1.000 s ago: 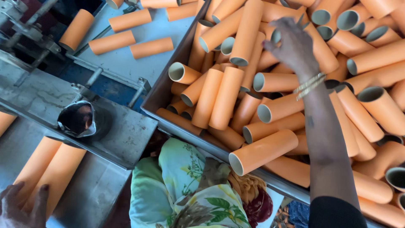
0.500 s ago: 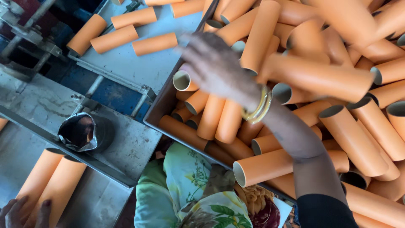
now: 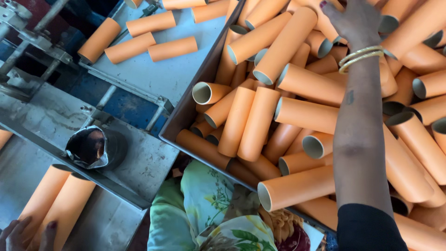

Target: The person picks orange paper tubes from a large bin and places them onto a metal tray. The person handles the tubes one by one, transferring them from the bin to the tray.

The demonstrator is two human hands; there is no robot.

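A grey metal bin (image 3: 186, 116) holds a heap of several orange cardboard tubes (image 3: 260, 116). My right hand (image 3: 357, 21), with gold bangles on the wrist, reaches far into the heap at the top right. Its fingers lie spread over the tubes, and the grip is hidden beneath the hand. At the bottom left corner only the fingers of my left hand (image 3: 23, 232) show. They are apart and rest against the near ends of two orange tubes (image 3: 55, 204) lying side by side on a grey metal surface.
Three more orange tubes (image 3: 139, 42) lie on a pale tray at the upper left, beside metal rods and brackets (image 3: 28, 42). A dark cup with a crumpled foil rim (image 3: 90, 148) stands on the grey ledge. Floral cloth (image 3: 204, 209) covers my lap below the bin.
My right hand swung left across the bin half a second ago and is now back over the heap at the top right. My left hand stays at the two tubes.
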